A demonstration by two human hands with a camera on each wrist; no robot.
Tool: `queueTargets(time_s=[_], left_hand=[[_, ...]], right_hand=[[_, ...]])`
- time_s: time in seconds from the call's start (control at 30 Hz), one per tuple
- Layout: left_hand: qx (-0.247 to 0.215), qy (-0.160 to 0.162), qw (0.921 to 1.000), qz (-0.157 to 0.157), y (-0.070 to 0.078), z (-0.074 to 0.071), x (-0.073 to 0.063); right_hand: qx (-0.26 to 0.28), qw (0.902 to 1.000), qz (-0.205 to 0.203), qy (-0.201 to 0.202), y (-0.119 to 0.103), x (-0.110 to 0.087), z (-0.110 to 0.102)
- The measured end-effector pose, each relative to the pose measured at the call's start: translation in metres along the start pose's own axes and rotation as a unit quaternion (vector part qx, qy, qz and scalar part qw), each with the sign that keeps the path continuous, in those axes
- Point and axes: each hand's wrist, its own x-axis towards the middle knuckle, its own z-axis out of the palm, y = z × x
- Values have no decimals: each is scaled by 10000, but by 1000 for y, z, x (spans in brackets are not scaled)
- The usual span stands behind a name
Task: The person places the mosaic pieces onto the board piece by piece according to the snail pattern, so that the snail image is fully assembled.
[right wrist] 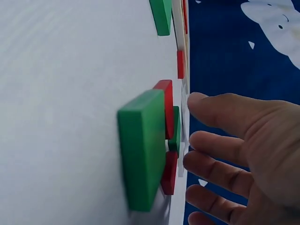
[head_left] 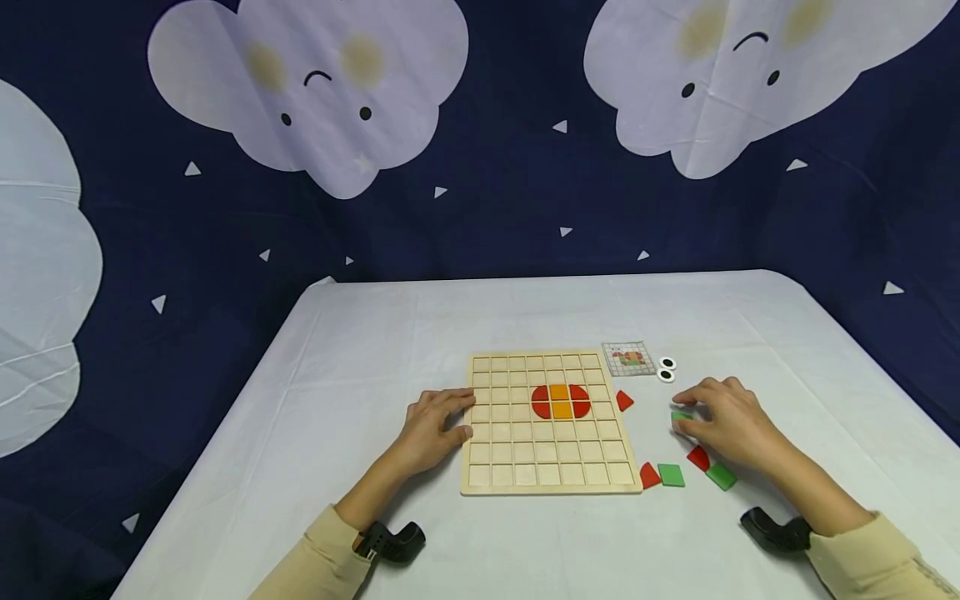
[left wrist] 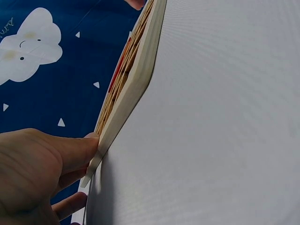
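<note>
A light wooden grid board (head_left: 551, 490) lies on the table. My left hand (head_left: 433, 429) touches its left edge with thumb and fingertips; in the left wrist view the thumb (left wrist: 77, 152) lies along the rim. On the board, red quarter-round tiles (head_left: 540, 395) flank two orange square tiles (head_left: 560, 409), making a rounded shape. My right hand (head_left: 727, 421) hovers right of the board, thumb and fingers spread about a green square tile (head_left: 681, 416), partly hidden by the hand. In the right wrist view the fingers stand apart with nothing between them, beyond a large near green tile (right wrist: 140, 150).
Loose red quarter-round tiles (head_left: 649, 476) and green square tiles (head_left: 671, 475) lie along the board's right side and below my right hand. A printed pattern card (head_left: 628, 359) and two white eye discs (head_left: 667, 364) lie at the board's upper right corner. A white cloth (head_left: 390, 333) covers the table.
</note>
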Motion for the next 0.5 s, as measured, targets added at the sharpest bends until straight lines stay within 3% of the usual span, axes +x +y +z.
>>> queueTargets(time_s=[0.5], left_hand=[[-19, -30, 10000, -12, -1, 0, 0]], right_hand=[[-104, 9999, -75, -77, 8, -4, 5]])
